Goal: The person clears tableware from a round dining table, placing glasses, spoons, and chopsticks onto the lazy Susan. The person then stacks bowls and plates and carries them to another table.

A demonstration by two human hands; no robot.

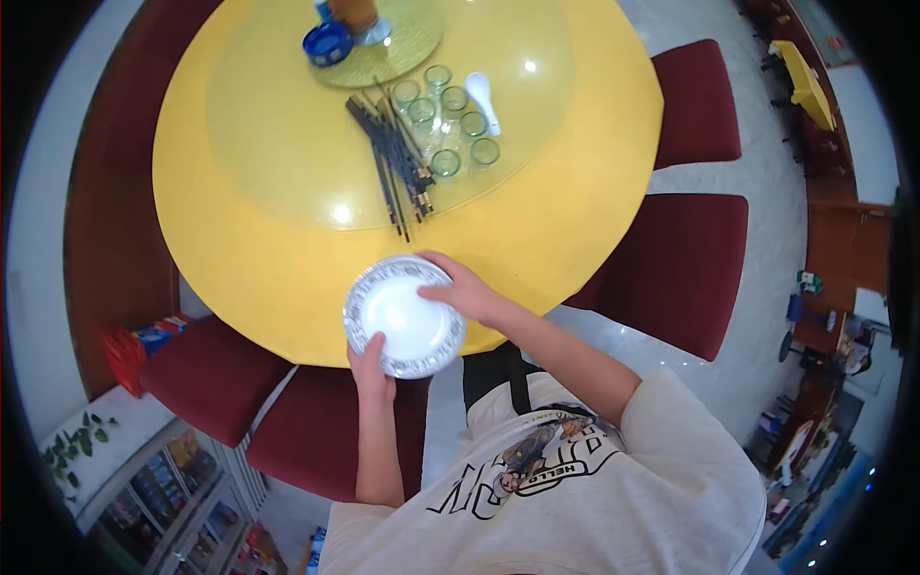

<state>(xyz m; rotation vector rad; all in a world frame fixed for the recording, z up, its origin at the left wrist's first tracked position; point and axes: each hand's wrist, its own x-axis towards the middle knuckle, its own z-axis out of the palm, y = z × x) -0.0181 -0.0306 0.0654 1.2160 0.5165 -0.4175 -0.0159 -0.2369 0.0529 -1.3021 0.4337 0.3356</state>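
A white plate (407, 321) with a grey patterned rim, perhaps the top one of a stack, is held over the near edge of the round yellow table (259, 278). My left hand (371, 364) grips its lower left rim, thumb on top. On the upper right rim lies my right hand (460, 290), its thumb reaching over the plate and its other fingers mostly hidden beneath. Beyond the plate, a bundle of black chopsticks (391, 144) rests on the glass turntable (278, 125). Several small green-tinted glasses (446, 163) and a white spoon (481, 96) are to its right.
A blue ashtray (328, 44) stands on a patterned glass disc (412, 48) at the far side. Dark red chairs (671, 273) surround the table at right and lower left. A red bag (123, 359) sits at the left, above a glass-fronted cabinet (158, 498).
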